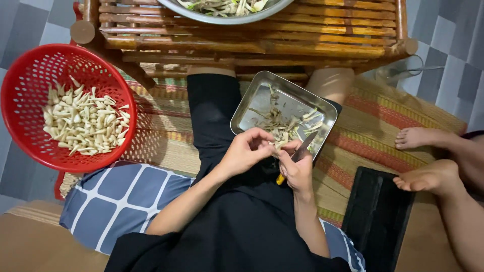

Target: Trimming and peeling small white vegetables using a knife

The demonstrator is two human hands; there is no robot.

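While the two hands meet over the lap, the head view is crowded on every side. A red plastic basket [20,108] is seen at the left, holding a heap of pale peeled pieces [83,123]. A low bamboo surface [262,35] runs across the top, and a metal bowl [224,19] with pale green trimmings is carried on it. A woven striped mat [383,126] is spread on the floor, and a blue checked cushion [118,199] is placed beneath the seated person. At the right, a black tray [378,221] is laid on the mat, touched by the bare feet [428,156] of another person.

A square steel tray [257,100] is propped on the knees, strewn with brownish peelings [275,123], just beyond the hands. Part of its near edge is hidden by the hands.

A small pale piece [280,144], whitish and narrow, is pinched between both hands just over the tray's near edge. The left hand [247,151] is closed around it, fingers curled. The right hand [297,168] is clamped on a knife [301,152] with a yellow handle, whose dark blade is pointed up toward the tray; its thumb is pressed against the pale piece.
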